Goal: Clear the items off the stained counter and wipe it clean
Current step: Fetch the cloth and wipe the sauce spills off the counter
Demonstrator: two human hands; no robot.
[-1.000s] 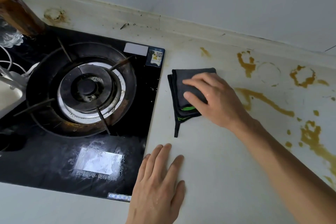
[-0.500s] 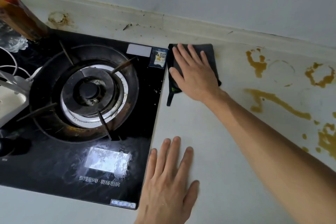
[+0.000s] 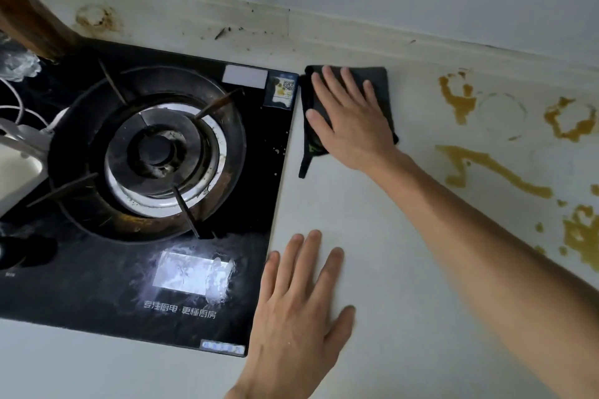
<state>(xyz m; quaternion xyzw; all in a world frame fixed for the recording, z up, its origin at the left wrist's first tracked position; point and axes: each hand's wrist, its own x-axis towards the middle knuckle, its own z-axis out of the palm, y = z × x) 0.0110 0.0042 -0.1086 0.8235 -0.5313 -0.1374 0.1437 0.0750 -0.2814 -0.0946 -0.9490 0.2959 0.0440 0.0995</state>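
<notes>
the right hand (image 3: pixel 348 120) lies flat, fingers straight, pressing the cloth (image 3: pixel 384 87) beneath it, just beside the stove (image 3: pixel 97 269). soft, light and likely to bunch, so a spread palm should steer it best. the left hand (image 3: pixel 298 314) rests flat on the counter (image 3: pixel 372 204).

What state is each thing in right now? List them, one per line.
Cloth: folded, flat on the counter beside the stove.
Right hand: fingers straight, pressing the cloth.
Left hand: flat on the counter.
Counter: yellow-brown stains at right.
Burner: unlit.
</notes>
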